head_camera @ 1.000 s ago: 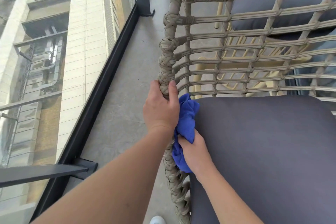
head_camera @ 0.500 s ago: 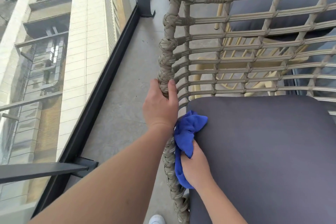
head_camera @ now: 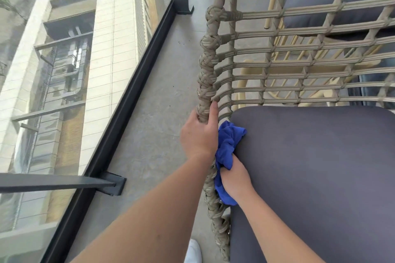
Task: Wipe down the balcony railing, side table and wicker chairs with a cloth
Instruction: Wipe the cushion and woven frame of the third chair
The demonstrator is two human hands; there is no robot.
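Blue and soft, the cloth (head_camera: 227,151) (light, likely best bunched in the fist) is gripped by the right hand (head_camera: 235,177) between cushion (head_camera: 316,177) and chair (head_camera: 208,66) frame, which the left hand (head_camera: 199,134) grasps.

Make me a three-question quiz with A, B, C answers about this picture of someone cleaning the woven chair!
1. Where is the crumpled blue cloth?
A. on the grey balcony floor
B. squeezed between the beige woven chair frame and the dark grey seat cushion
C. hung over the black metal railing

2. What colour is the seat cushion?
A. dark grey
B. red
C. white

3. What is the left hand doing?
A. lying flat on the cushion
B. hanging free
C. gripping the chair frame's wrapped edge

Answers:
1 B: the cloth sits in the gap beside the cushion, held by the right hand.
2 A: the cushion is plainly dark grey.
3 C: its thumb and fingers curl round the frame.
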